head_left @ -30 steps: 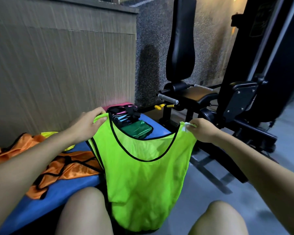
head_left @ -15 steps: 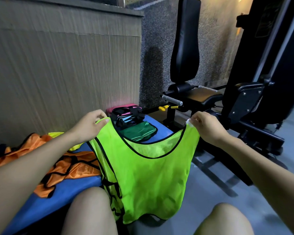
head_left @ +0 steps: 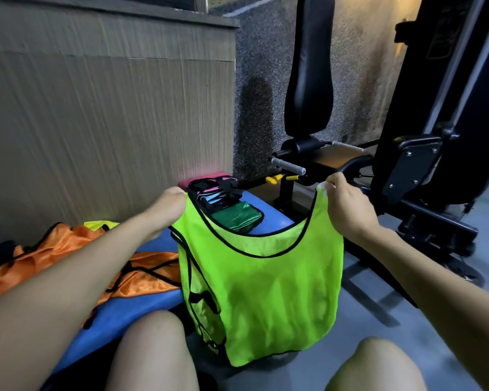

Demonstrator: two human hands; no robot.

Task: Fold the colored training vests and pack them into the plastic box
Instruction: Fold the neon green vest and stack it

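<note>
Gym machines behind; lime-green vest hangs before the box of folded vests, left hand and right hand each pinching a shoulder strap — folding begins, halving next.

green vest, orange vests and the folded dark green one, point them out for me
green vest (head_left: 266, 292), head view, middle of the hanging front panel
orange vests (head_left: 141, 280), head view, crumpled fabric on the blue mat
folded dark green vest (head_left: 237, 218), head view, top face of the folded bundle
</note>
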